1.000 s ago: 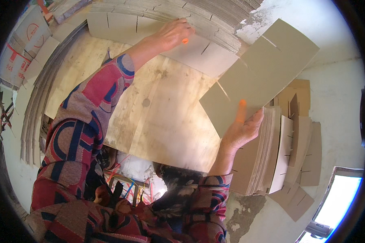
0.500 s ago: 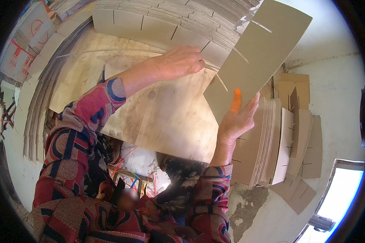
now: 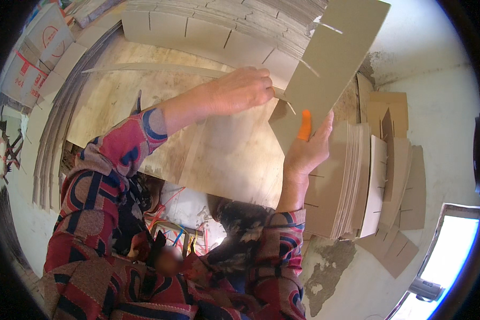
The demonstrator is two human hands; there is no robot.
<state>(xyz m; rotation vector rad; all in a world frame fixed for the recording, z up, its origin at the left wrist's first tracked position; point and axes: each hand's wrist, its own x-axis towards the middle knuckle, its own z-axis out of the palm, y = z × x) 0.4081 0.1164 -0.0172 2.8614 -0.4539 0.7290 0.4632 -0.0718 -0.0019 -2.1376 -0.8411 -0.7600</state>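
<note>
My right hand (image 3: 307, 152), an orange finger cover (image 3: 305, 126) on its thumb, grips the lower part of a slotted cardboard panel (image 3: 338, 56). The panel leans up and to the right, with several slits along its left edge. In my left hand (image 3: 242, 92), closed with the knuckles up, is a long narrow cardboard strip (image 3: 149, 67), seen nearly edge-on. Its far end reaches leftward over the wooden board (image 3: 234, 154). On the right, the strip meets the panel near its lowest slit; whether it sits inside the slit I cannot tell.
Slotted cardboard pieces (image 3: 208, 36) stand in rows along the board's back. More stacked cardboard (image 3: 330, 186) is at the right, and a pile of long sheets (image 3: 56, 149) lines the left. White boxes with red marks (image 3: 24, 80) stand far left. Coloured straps (image 3: 178, 234) lie below the board.
The panel and my right hand have shifted a little left. My left hand has moved slightly right and down, and the strip has turned to show more of its face.
</note>
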